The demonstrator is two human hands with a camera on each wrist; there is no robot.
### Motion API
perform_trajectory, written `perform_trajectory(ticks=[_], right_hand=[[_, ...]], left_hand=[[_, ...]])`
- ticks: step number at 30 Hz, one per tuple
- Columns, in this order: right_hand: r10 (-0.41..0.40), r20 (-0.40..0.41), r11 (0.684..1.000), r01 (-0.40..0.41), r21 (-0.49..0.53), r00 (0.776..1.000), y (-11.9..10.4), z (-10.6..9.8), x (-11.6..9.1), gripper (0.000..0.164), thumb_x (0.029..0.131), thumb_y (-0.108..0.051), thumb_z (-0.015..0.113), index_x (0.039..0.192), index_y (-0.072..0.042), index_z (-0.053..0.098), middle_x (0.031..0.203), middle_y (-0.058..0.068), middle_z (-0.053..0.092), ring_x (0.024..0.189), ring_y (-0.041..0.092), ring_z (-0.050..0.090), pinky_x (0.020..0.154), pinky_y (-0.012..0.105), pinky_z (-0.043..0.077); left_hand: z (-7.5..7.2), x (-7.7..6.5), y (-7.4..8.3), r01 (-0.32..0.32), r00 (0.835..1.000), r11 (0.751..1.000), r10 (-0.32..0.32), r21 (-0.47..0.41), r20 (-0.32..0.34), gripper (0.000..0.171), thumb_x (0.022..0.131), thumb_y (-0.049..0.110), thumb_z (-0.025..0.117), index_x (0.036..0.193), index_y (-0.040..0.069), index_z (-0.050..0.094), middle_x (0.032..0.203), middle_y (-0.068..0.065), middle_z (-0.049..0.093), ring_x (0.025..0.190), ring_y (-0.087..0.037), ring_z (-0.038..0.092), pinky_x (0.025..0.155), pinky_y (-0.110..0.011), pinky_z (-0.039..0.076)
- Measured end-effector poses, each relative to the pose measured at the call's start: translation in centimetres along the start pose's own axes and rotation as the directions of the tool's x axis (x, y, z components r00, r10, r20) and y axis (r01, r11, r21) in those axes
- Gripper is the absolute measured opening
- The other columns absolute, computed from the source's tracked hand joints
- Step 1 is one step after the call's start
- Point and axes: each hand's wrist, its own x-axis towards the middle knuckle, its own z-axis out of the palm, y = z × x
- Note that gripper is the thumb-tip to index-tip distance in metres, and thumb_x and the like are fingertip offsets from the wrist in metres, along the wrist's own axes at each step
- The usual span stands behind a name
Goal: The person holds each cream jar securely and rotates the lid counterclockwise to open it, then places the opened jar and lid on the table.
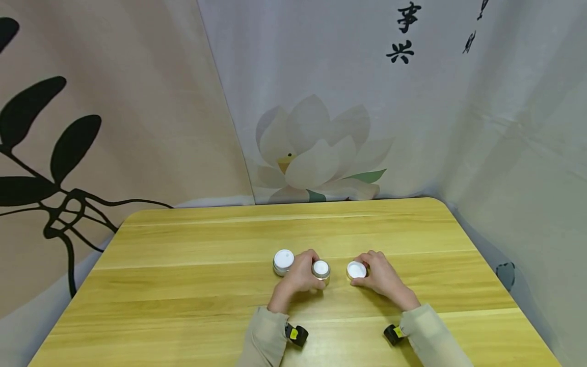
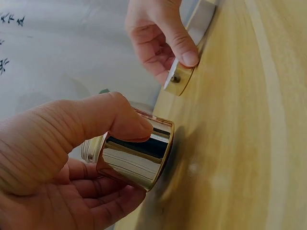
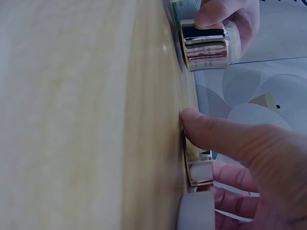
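Note:
My left hand (image 1: 300, 274) grips a shiny gold jar (image 2: 136, 155), thumb on one side and fingers round the other. The jar's threaded neck (image 2: 91, 149) is bare, and a white round top (image 1: 321, 267) shows from above. To the right, my right hand (image 1: 379, 275) pinches a low gold lid (image 3: 200, 173) by its edge at the tabletop; its white face (image 1: 356, 270) points up. Beside that lid, in the right wrist view, a white round piece (image 3: 196, 212) sits by my fingers, hidden in the head view. A second jar (image 1: 283, 262) with a white top stands left of my left hand.
The wooden table (image 1: 183, 285) has rounded far corners. Behind it hangs a curtain (image 1: 321, 76) printed with a lotus flower, leaves and dark characters. Black wrist cameras (image 1: 297, 335) sit at both sleeves.

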Motion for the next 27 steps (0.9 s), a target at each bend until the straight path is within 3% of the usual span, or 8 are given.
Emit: perform_trajectory(ticks=[7, 14, 18, 21, 24, 27], right_hand=[[-0.035, -0.007, 0.998, 0.035, -0.055, 0.999, -0.1, 0.0, -0.1, 0.046, 0.064, -0.027, 0.085, 0.099, -0.004, 0.067, 0.088, 0.005, 0.059, 0.079, 0.020, 0.046, 0.066, 0.032, 0.039], [-0.005, 0.024, 0.994, 0.007, -0.114, 1.000, -0.4, -0.2, -0.1, 0.045, 0.068, -0.030, 0.082, 0.103, -0.007, 0.065, 0.092, 0.006, 0.058, 0.084, 0.023, 0.049, 0.066, 0.038, 0.042], [0.004, 0.050, 0.988, 0.004, -0.156, 0.999, -0.5, -0.3, -0.1, 0.049, 0.070, -0.035, 0.080, 0.108, -0.008, 0.064, 0.096, 0.005, 0.057, 0.088, 0.025, 0.049, 0.068, 0.042, 0.042], [-0.013, 0.020, 0.990, 0.016, -0.137, 1.000, -1.0, -0.6, 0.0, 0.051, 0.074, -0.036, 0.077, 0.113, -0.007, 0.063, 0.102, 0.008, 0.057, 0.092, 0.026, 0.050, 0.072, 0.045, 0.044], [-0.057, -0.084, 0.998, 0.054, -0.035, 0.995, -1.9, -1.2, 0.2, 0.042, 0.081, -0.027, 0.073, 0.114, -0.003, 0.061, 0.105, 0.010, 0.058, 0.096, 0.027, 0.053, 0.078, 0.045, 0.047], [-0.109, -0.211, 0.990, 0.125, 0.066, 0.971, -3.4, -2.0, 0.6, 0.030, 0.086, -0.015, 0.068, 0.112, -0.001, 0.061, 0.105, 0.010, 0.060, 0.098, 0.027, 0.056, 0.081, 0.043, 0.049]], left_hand=[[0.2, -0.1, 0.0, 0.019, 1.000, 1.000, -0.019, 0.015, 0.006, 0.045, 0.056, 0.003, 0.084, 0.089, 0.001, 0.053, 0.083, -0.004, 0.055, 0.078, -0.016, 0.052, 0.070, -0.025, 0.045], [0.3, 0.1, 0.2, 0.047, 0.999, 0.998, -0.048, 0.030, 0.016, 0.049, 0.055, 0.003, 0.085, 0.091, 0.001, 0.052, 0.085, -0.005, 0.056, 0.079, -0.018, 0.053, 0.072, -0.028, 0.046], [0.2, 0.1, 0.5, 0.060, 0.997, 0.997, -0.062, 0.051, 0.042, 0.057, 0.056, 0.005, 0.085, 0.102, -0.002, 0.053, 0.091, -0.009, 0.057, 0.084, -0.021, 0.054, 0.076, -0.031, 0.047], [-0.4, 0.0, 1.1, 0.039, 0.998, 0.999, -0.041, 0.032, 0.051, 0.062, 0.062, 0.010, 0.080, 0.115, -0.005, 0.051, 0.103, -0.014, 0.058, 0.094, -0.028, 0.055, 0.081, -0.036, 0.047], [-1.5, -0.2, 2.1, -0.013, 1.000, 1.000, 0.012, -0.004, -0.014, 0.053, 0.075, 0.014, 0.073, 0.120, -0.006, 0.053, 0.113, -0.018, 0.058, 0.104, -0.032, 0.054, 0.086, -0.042, 0.047], [-2.6, -0.3, 3.3, -0.080, 0.984, 0.997, 0.082, 0.021, -0.158, 0.038, 0.085, 0.014, 0.063, 0.118, -0.005, 0.058, 0.116, -0.019, 0.059, 0.108, -0.033, 0.054, 0.088, -0.046, 0.047]])
